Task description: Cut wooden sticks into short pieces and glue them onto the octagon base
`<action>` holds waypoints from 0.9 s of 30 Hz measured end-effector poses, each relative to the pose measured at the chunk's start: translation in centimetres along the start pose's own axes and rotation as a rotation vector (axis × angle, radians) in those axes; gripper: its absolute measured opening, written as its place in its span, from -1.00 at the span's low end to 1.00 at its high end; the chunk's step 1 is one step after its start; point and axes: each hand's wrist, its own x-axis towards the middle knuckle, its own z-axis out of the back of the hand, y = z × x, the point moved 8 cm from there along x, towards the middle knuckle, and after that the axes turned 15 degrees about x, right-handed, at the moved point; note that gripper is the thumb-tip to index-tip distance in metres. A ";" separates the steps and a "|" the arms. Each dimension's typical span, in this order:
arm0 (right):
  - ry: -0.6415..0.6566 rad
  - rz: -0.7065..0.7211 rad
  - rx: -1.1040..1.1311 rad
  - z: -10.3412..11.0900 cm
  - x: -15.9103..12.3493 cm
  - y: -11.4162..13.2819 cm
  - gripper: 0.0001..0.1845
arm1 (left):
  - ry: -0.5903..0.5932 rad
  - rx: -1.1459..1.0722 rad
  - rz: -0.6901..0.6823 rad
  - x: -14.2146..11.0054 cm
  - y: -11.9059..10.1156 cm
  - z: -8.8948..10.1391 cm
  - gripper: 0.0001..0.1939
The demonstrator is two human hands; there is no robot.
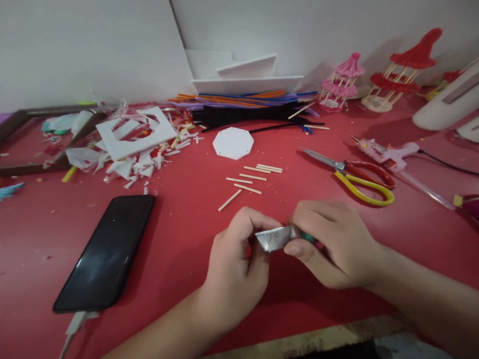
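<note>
Because the bare blade of the knife (273,239) points toward the curled fingers of the left hand (235,268), a small slip of the right hand (338,241), whose fingers grasp the handle (307,237), could cut them. Whether the left fingers pinch something, I cannot tell. Beyond both hands, short sticks (230,200) lie loose on the table (178,239), so a careless bump could scatter them.

From here I see a red tabletop (179,265) running back to a pale grey-white wall (101,43), where a dark, thin vertical seam (179,29) slants down. The table's near edge (292,342) looks worn and yellowish. Soft light falls from above, leaving faint shadows along the wall at right.
</note>
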 end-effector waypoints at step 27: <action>0.041 0.050 0.010 -0.1 -0.1 0.4 -0.58 | 0.111 -0.217 0.033 0.0 0.0 -1.2 -0.64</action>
